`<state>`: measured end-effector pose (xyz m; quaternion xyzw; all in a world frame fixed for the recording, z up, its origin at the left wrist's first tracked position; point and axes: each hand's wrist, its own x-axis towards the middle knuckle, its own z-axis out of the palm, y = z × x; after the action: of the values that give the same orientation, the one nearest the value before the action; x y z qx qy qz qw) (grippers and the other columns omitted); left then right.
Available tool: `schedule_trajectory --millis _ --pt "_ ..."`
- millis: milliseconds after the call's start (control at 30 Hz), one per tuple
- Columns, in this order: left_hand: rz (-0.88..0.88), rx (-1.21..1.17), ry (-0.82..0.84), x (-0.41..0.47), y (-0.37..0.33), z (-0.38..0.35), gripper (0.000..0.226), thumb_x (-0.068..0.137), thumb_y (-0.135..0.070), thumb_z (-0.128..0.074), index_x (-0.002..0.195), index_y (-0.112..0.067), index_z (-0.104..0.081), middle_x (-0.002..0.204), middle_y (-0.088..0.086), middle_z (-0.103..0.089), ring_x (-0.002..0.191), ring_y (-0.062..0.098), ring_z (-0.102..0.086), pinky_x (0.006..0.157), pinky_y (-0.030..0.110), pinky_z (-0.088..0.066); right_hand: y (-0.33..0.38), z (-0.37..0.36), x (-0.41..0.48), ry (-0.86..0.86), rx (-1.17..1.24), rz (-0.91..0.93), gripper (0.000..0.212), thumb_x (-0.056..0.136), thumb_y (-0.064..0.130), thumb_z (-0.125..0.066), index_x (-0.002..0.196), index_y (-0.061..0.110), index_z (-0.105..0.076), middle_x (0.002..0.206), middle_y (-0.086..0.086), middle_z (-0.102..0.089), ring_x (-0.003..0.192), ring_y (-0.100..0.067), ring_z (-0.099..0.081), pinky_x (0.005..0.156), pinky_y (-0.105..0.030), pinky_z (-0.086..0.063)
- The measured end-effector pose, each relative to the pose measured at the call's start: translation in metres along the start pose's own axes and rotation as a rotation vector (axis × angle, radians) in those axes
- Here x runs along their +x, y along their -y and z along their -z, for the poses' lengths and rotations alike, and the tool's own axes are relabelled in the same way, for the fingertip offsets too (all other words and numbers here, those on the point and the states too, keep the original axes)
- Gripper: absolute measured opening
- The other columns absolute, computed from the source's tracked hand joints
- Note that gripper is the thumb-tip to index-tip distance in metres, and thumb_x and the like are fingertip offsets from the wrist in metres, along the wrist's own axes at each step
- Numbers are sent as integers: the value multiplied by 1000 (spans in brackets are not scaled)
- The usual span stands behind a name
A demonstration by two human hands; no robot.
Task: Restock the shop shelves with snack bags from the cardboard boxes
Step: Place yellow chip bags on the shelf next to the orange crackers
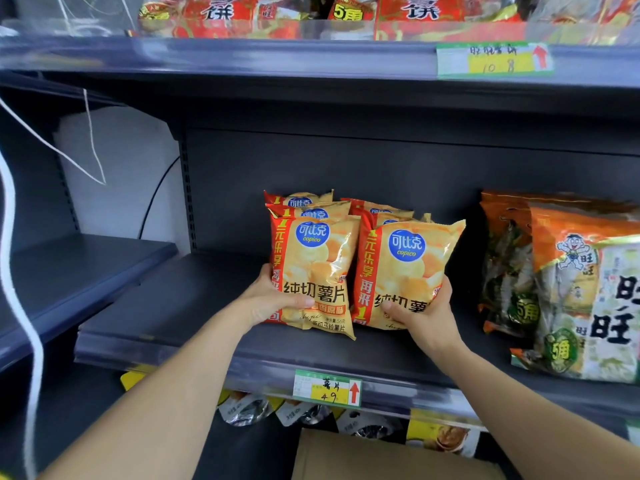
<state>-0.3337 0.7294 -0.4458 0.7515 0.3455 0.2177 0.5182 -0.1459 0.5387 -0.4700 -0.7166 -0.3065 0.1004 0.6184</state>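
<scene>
Nearest, at the bottom edge: the flap of a cardboard box (381, 459), contents not visible. Foil pouches (249, 410) sit on the lowest shelf just behind it. Above them is the middle shelf (156, 306), with a yellow price tag (327, 392) clipped to its front rail.

Left hand (273, 299) grips the left chip bag (318, 258) low at its outer edge, thumb across the front, fingers curled behind. Right hand (422, 311) does the same on the right chip bag (405, 268), thumb on the front near the bottom corner. Both bags stand upright, side by side and touching, near the middle of the shelf. Their bottoms probably rest on the shelf, but the angle doesn't settle it.

Handling: air-puffed foil bags, so light, soft, slick, and the chips inside are fragile. Best held by the sides or lower seam with an easy squeeze, not crushed at the middle. They look liable to tip forward when let go.

Behind each front bag is a short row of matching bags (301, 202). To the right, well apart, are rice cracker packs (588, 299). White cord (20, 306) hangs at far left. On the top shelf are red snack packs (221, 15) and a second tag (495, 60).
</scene>
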Motion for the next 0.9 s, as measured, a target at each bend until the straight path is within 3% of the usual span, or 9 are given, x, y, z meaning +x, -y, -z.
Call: schedule_trajectory --millis 233,400,500,633,800,900 --pt "-32 -30 -55 1 4 -6 81 62 -27 -88 124 -23 -36 112 -4 -61 107 16 -58 96 32 -46 0 3 8 16 -37 -21 104 36 57 -87 120 56 -26 130 8 -49 123 -22 -50 98 -52 -47" --pt "-45 -38 -112 -6 6 -4 82 66 -26 -85 129 -21 -33 108 -5 -59 104 15 -57 86 27 -45 9 3 12 145 0 -13 91 63 24 -88 128 40 -26 127 6 -53 118 -16 -54 89 -33 -51" --pt "-39 -22 -103 -8 4 -5 87 68 -25 -84 134 -19 -29 105 -7 -56 103 14 -54 85 26 -44 11 4 10 154 -21 -13 88 63 28 -87 123 44 -25 126 8 -54 117 -16 -53 99 -41 -48" --pt "-31 17 -100 -5 2 -7 90 67 -28 -85 136 -18 -28 115 -3 -56 113 17 -54 97 32 -44 14 5 9 145 -34 -43 92 61 32 -88 127 45 -26 126 9 -54 119 -18 -53 101 -46 -47" --pt "-15 33 -122 -9 2 -6 98 63 -30 -87 140 -18 -26 125 0 -56 118 20 -53 103 40 -44 12 3 8 94 -78 -80 103 39 56 -86 122 53 -25 129 8 -50 124 -22 -48 101 -52 -44" --pt "-17 44 -124 -15 2 -6 107 63 -28 -87 145 -21 -18 129 0 -52 121 20 -50 105 42 -42 8 5 6 80 -99 -86 104 36 59 -82 123 51 -26 130 5 -49 125 -24 -46 102 -53 -43"
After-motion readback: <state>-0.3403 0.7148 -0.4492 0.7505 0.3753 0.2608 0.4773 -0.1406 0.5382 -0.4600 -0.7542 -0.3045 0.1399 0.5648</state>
